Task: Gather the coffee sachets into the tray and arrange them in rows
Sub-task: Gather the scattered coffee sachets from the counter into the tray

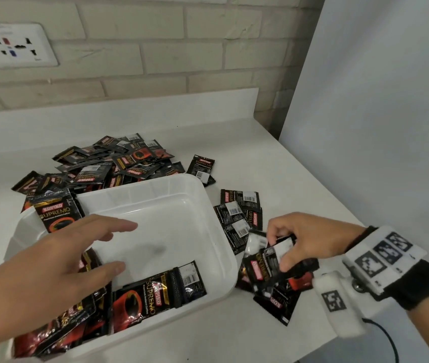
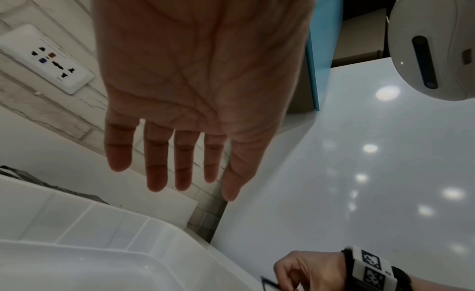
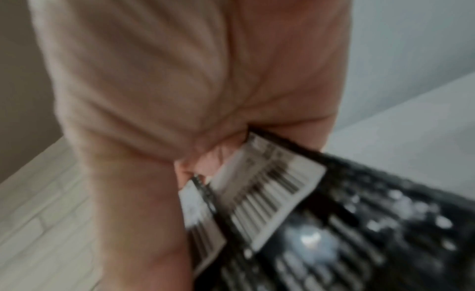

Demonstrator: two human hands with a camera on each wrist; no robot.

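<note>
A white plastic tray (image 1: 208, 200) sits on the counter, its rim (image 2: 107, 252) low in the left wrist view. Black coffee sachets (image 1: 155, 294) lie along its near side, and one leans at its far left corner (image 1: 56, 213). My left hand (image 1: 77, 258) hovers over the tray with straight, spread fingers (image 2: 156, 169), holding nothing. To the right of the tray my right hand (image 1: 289, 242) grips a few sachets (image 1: 273, 255) above a small heap (image 1: 276, 297). Their barcodes (image 3: 270, 195) show blurred in the right wrist view.
A large pile of sachets (image 1: 108, 163) lies behind the tray, and more are scattered to its right (image 1: 239, 216). A wall socket (image 1: 14, 45) sits on the brick wall. A white panel (image 1: 378, 127) bounds the counter on the right.
</note>
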